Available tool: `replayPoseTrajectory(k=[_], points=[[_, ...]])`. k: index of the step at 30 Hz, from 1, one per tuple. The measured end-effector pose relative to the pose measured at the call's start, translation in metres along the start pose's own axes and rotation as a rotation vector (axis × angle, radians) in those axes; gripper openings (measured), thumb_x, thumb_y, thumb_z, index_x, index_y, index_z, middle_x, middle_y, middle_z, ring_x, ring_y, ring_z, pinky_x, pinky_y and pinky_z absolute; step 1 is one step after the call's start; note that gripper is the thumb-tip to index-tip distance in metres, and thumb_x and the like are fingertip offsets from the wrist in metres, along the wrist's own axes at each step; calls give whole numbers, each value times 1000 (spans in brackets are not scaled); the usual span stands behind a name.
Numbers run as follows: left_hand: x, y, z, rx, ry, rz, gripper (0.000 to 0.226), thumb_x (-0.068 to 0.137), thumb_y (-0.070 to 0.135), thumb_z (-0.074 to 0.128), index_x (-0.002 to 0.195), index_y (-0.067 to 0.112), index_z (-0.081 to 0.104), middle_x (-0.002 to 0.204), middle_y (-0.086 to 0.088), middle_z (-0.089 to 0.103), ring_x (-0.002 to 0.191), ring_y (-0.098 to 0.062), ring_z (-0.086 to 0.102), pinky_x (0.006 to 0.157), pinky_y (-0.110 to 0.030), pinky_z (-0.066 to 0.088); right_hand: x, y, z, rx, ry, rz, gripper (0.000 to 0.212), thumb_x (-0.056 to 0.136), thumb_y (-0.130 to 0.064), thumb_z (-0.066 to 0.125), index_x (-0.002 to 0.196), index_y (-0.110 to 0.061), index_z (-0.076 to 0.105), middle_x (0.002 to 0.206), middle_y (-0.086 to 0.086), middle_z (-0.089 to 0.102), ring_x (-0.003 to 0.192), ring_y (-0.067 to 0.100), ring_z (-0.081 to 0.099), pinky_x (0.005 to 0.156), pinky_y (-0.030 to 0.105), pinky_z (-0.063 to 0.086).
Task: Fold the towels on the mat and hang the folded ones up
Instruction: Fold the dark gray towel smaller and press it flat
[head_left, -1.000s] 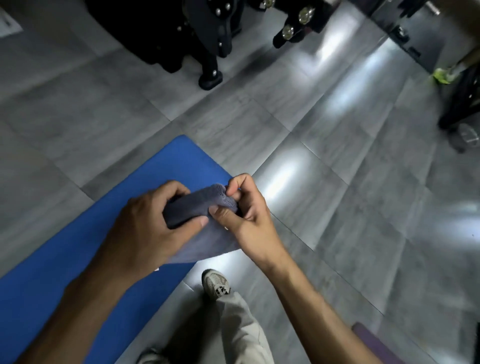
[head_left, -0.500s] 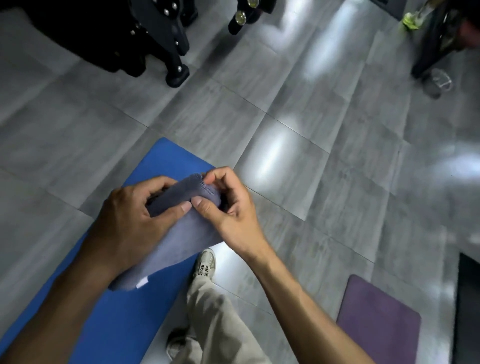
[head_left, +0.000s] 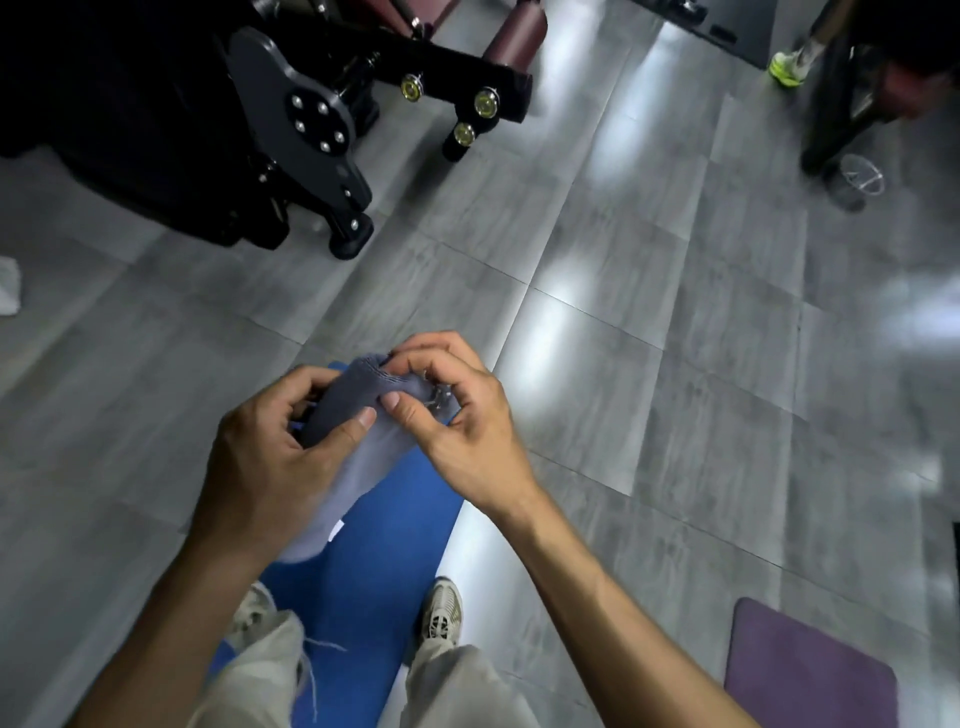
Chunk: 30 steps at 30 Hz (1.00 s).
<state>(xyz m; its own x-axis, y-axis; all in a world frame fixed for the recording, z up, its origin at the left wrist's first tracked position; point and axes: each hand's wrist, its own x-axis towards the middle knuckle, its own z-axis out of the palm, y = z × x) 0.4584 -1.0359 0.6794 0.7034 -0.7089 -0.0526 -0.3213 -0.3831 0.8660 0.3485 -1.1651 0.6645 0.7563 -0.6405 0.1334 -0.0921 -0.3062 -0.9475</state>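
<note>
Surroundings: black exercise machine with bolted plates stands on the grey tiled floor ahead and to the left, its feet well apart from the hands. Clear plastic cup sits at far right beside a dark frame leg; a yellow-green shoe of another person shows near the top right. Purple mat lies at lower right, and something white sits at the left edge, too cropped to identify.

Grey towel is held in the air above the blue mat, in front of the person, its lower end hanging down past the left wrist. Left hand grips the towel's left side, fingers curled over the top and thumb pressed on the near face. Right hand pinches the towel's upper corner between thumb and curled fingers; a small pale object shows inside that grip, too small to identify.

Person's two shoes stand at the blue mat, the left one on it, the right one at its right edge. Open floor lies between the hands and the machine, and to the right as far as the purple mat.
</note>
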Motion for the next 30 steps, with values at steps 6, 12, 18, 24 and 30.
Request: replayPoseTrajectory(k=[6,12,18,24,30], points=[[75,-26,-45,-10,-23,-29,11,80,28,74,83,27,64,77,14,66,68,-4,62,56,-25,49,65,-10,53,99,10,164,22,89,-4,64,97,-25,63,91,-17,66,90,2,63,83,19,46],[163,-76,-125,-134,-145,-14,14,78,23,76,81,26,63,73,13,67,62,-1,61,54,-13,45,142,-27,143,91,161,230,14,90,-3,65,100,-13,65,88,-10,67,84,3,63,79,19,49],[243,-131,-229,-210,-313,46,26,79,22,77,88,41,62,85,20,69,77,2,65,66,-19,52,219,-53,243,37,232,211,11,89,-2,65,96,-10,65,97,-2,68,94,11,64,85,29,52],[310,-164,-322,-202,-332,97,31,75,25,68,91,50,61,92,23,68,84,3,64,74,-18,52,305,-81,309,84,-3,216,11,90,0,60,93,-10,57,114,8,66,116,15,57,98,34,46],[390,-221,-388,-453,-175,-123,18,88,17,62,101,29,66,106,-2,69,97,-4,64,85,-13,49,395,-95,343,253,35,230,13,93,1,56,94,-13,56,87,5,58,86,14,55,80,27,44]])
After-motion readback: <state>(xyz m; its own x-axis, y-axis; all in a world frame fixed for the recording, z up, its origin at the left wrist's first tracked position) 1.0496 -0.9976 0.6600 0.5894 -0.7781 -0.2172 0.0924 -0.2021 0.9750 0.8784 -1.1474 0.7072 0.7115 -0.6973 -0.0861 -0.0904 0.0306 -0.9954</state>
